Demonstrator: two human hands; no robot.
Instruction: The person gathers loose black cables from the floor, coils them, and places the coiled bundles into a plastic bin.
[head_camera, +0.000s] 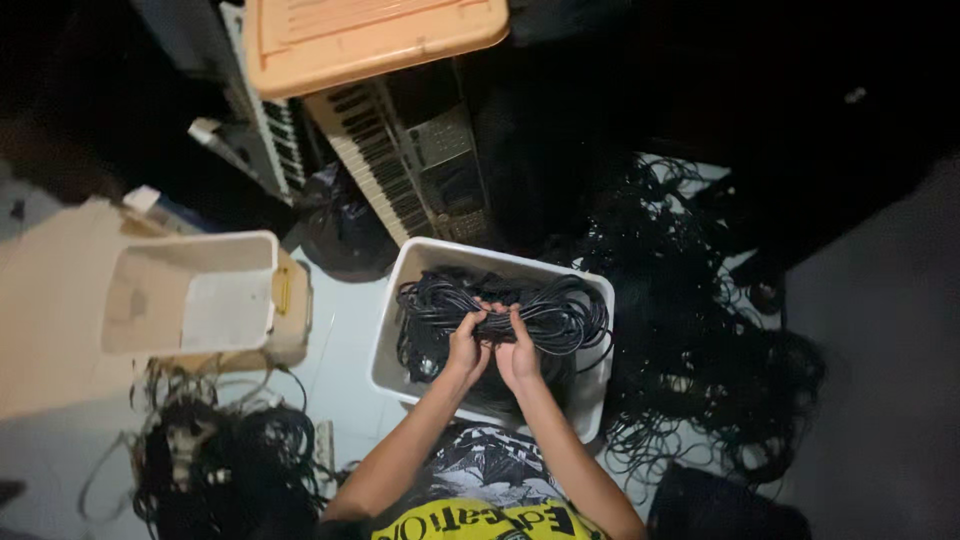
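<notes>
Dim floor strewn with loose black cables (700, 340) surrounds a white plastic bin (392, 320). Over it, left hand (467, 345) and right hand (517, 352) clench a coiled black cable bundle (560, 312) at its middle. Electronic keyboards (385, 160) lie beyond.

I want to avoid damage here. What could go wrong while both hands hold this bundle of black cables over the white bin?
1. The left hand and right hand grip the cable bundle only at its middle, so the loops on either side may spread and tangle.
2. Loose ends could catch on the white bin rim.
3. The cable pile on the floor lies close; strands may snag together or trip someone.
</notes>
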